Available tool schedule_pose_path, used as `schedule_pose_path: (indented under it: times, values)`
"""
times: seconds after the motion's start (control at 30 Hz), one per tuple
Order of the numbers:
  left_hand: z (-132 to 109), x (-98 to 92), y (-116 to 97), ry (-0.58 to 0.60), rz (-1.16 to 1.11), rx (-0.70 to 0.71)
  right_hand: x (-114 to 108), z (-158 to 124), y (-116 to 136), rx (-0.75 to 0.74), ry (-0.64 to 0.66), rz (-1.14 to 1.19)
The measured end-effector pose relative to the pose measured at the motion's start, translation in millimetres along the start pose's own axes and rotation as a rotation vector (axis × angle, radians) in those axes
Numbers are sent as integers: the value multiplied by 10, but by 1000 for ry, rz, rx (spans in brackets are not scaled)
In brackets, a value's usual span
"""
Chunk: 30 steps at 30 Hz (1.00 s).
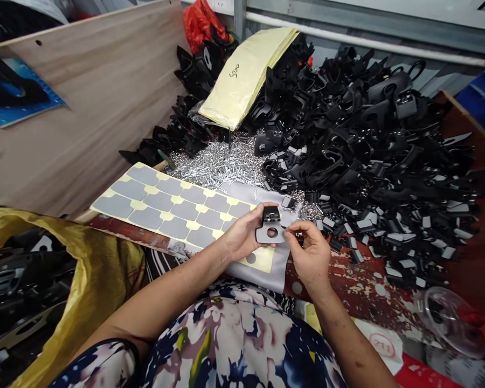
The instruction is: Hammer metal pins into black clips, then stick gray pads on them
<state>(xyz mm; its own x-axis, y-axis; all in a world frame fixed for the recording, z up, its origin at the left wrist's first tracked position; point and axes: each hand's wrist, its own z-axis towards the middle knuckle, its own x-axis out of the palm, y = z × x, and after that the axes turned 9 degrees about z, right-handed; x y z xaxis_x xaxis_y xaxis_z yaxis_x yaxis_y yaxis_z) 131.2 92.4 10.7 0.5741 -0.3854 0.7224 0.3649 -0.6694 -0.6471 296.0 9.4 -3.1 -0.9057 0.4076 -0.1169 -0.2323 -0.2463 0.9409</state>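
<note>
In my left hand (244,233) is a small black plastic part (271,214) with a grey face and a round hole in it. The fingers close around its left side. Thumb and forefinger of my right hand (309,248) are pinched together at the part's right edge; whether something small sits between them is hidden. Under my hands lies a yellow backing sheet (189,229) carrying rows of grey stickers. Just beyond the part, a small black piece with a pale face (289,202) rests on grey cloth.
A heap of silver pins (226,161) lies behind the sheet. Black plastic parts (347,124) pile up at the right and back, topped by a bagged stack of yellow sheets (242,75). A wooden board (105,97) stands left, above a yellow sack (105,280). A clear plastic cup (448,318) is at right.
</note>
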Motion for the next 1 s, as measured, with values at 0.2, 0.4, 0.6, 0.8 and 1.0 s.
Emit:
schedule_pose_path:
  times: [0.2, 0.4, 0.6, 0.8, 1.0]
  values:
    - [-35, 42, -24, -4, -1, -9, 15, -2, 11, 6, -2, -3]
    - [-57, 50, -13, -11, 2, -5, 29, -13, 23, 1, -3, -25]
    - [-103, 49, -26, 10, 9, -4, 34, -8, 106, -30, 11, -73]
    - [-86, 144, 133, -164, 238, 137, 106, -83, 149, -225, 46, -308]
    - [-32, 119, 337, -422, 423, 425, 159, -180, 66, -539, 31, -607]
